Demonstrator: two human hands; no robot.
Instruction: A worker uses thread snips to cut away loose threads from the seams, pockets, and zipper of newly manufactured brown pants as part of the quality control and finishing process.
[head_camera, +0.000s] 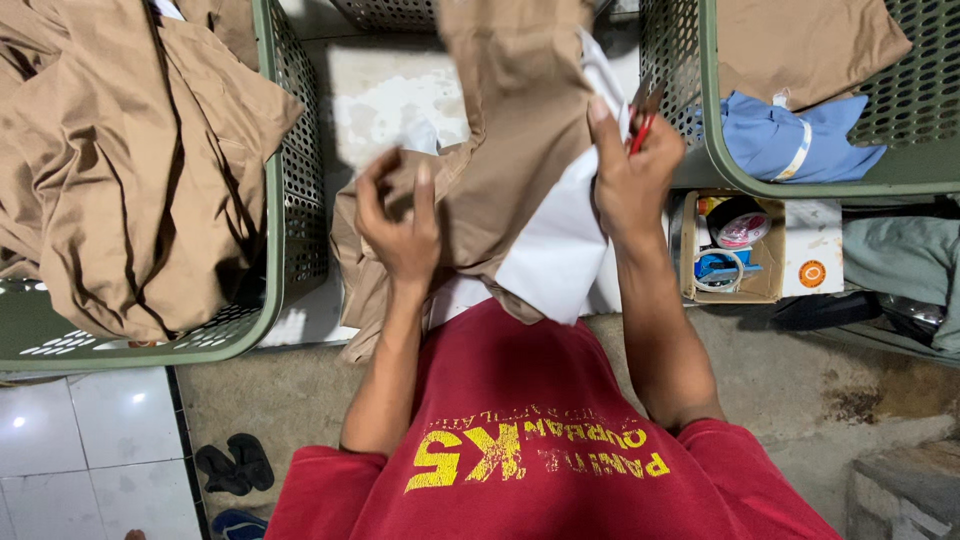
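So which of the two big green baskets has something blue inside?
The green perforated basket on the right: a folded blue garment lies in it beside brown cloth. The green basket on the left holds only brown fabric.

Both forearms raised ahead of the chest, elbows bent. Left hand (400, 228) palm turned toward the person, fingers curled in a pinch, thumb up. Right hand (632, 172) sits higher and to its right, fingers closed tight, thumb extended upward, wrist straight.

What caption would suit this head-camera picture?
Both hands, left and right, hold a brown garment between green baskets.
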